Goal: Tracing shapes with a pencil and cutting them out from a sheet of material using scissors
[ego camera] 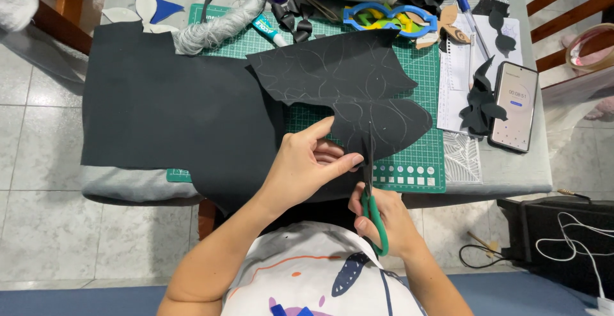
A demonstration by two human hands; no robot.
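A black foam sheet (pixel 348 79) with faint drawn outlines lies over a green cutting mat (pixel 422 169). My left hand (pixel 307 165) pinches its near edge from the left, thumb on top. My right hand (pixel 384 217) grips green-handled scissors (pixel 371 210) whose blades point away from me and cut into the sheet's near edge, right beside my left fingertips. A larger black sheet (pixel 173 108) covers the left part of the table and hangs over its near edge.
A phone (pixel 515 105) and black cut-out shapes (pixel 480 102) rest on a notepad at the right. At the back lie blue plastic templates (pixel 390 18), a glue tube (pixel 268 29), grey yarn (pixel 217 28), a pen (pixel 472 22). Wooden chairs stand at both back corners; cables lie on the floor right.
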